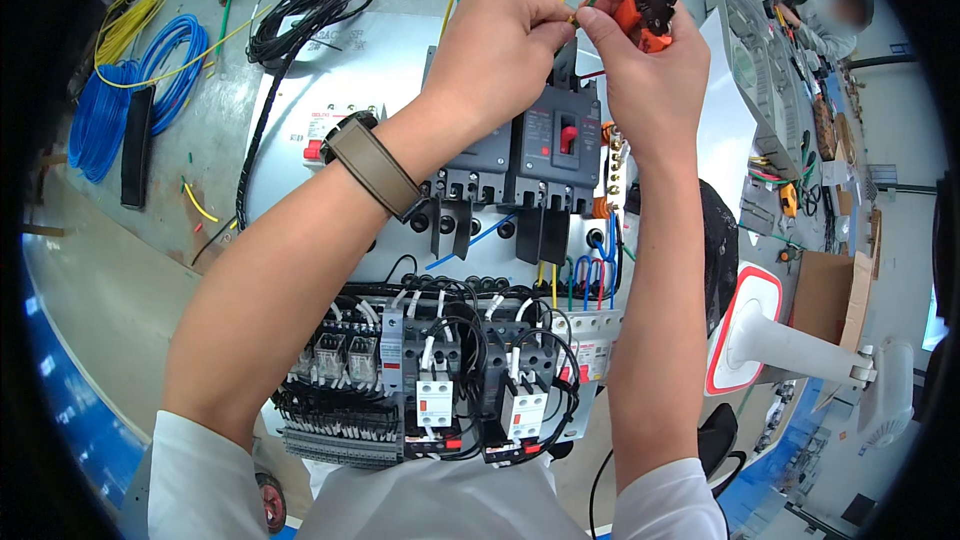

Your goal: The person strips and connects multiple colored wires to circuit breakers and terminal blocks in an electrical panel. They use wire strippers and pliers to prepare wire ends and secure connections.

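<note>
Over the far part of an electrical mounting panel, my two hands meet fingertip to fingertip. My left hand, with a watch strap on its wrist, is closed in a pinch on a thin green-yellow wire. My right hand pinches at the same wire with thumb and forefinger. Its other fingers are wrapped round a wire stripper with orange handles and dark jaws pointing up. Just below the hands sits a black moulded-case circuit breaker with a red toggle, partly covered by my left arm.
Contactors, relays and black wiring fill the panel's near end. Blue wire coils and a black cable bundle lie on the left. Wire offcuts litter the far bench. A white stand and a cardboard box are at right; another person is beyond.
</note>
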`<action>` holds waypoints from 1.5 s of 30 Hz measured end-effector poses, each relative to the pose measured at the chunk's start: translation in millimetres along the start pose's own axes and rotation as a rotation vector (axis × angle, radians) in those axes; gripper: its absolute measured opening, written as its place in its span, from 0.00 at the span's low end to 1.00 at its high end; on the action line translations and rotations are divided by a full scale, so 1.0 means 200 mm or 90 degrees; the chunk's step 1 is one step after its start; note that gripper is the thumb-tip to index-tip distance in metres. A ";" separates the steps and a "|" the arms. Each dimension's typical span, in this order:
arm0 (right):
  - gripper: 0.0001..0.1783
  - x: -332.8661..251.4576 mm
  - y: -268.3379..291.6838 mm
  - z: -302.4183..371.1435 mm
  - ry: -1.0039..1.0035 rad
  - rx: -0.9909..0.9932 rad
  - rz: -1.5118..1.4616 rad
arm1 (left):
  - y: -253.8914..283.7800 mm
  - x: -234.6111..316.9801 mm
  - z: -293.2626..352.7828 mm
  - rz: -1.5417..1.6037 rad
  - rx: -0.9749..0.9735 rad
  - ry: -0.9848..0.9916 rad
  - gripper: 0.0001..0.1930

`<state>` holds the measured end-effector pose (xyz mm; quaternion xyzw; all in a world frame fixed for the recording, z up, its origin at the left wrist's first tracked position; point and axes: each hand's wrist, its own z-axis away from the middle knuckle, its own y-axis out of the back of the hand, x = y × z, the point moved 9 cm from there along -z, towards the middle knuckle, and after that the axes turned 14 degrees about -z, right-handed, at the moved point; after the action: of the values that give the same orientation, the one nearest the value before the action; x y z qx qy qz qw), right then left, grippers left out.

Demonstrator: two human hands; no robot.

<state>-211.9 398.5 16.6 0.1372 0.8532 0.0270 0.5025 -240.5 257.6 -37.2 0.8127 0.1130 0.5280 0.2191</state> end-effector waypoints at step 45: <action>0.18 0.03 0.21 -0.06 -0.028 0.033 -0.105 | -0.06 -0.02 0.00 0.057 0.003 0.062 0.11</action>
<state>-216.0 442.0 25.2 0.0803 0.8509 -0.0398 0.5176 -242.0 266.2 -46.0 0.7909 0.0887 0.5757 0.1876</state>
